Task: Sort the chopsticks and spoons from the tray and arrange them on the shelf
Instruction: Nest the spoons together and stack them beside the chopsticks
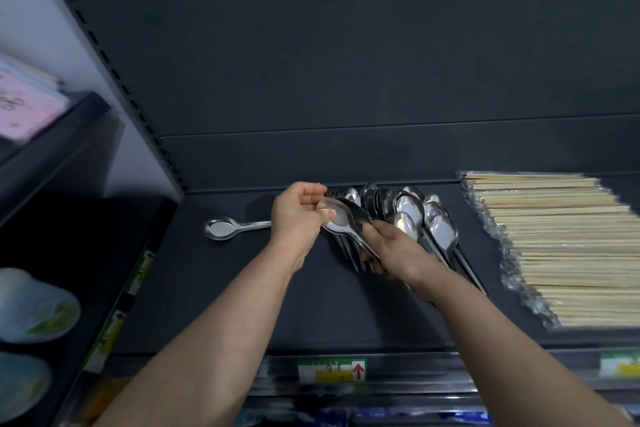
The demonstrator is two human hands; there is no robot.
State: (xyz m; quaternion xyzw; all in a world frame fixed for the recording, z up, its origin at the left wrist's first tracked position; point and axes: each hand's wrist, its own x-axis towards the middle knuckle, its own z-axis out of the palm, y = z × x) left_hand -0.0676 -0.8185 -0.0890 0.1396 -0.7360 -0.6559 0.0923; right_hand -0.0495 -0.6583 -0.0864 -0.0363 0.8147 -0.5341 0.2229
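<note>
- The left hand [298, 215] has its fingers curled, and thumb and fingertips pinch the bowl of the top spoon [336, 218].
- The right hand [391, 250] wraps its fingers round the handles of a bundle of spoons [358, 218] – the top spoon lies on this bundle, just above the shelf [242, 288].
- More spoons [412, 211] lie overlapping on the shelf right behind the hands, bowls toward the back wall.
- A single spoon [221, 228] lies apart to the left, its handle pointing at the left hand.
- Wrapped chopsticks [554, 246] are stacked at the right of the shelf – near the spoons, not touching them.
- A price label [331, 370] sits on the front edge.
</note>
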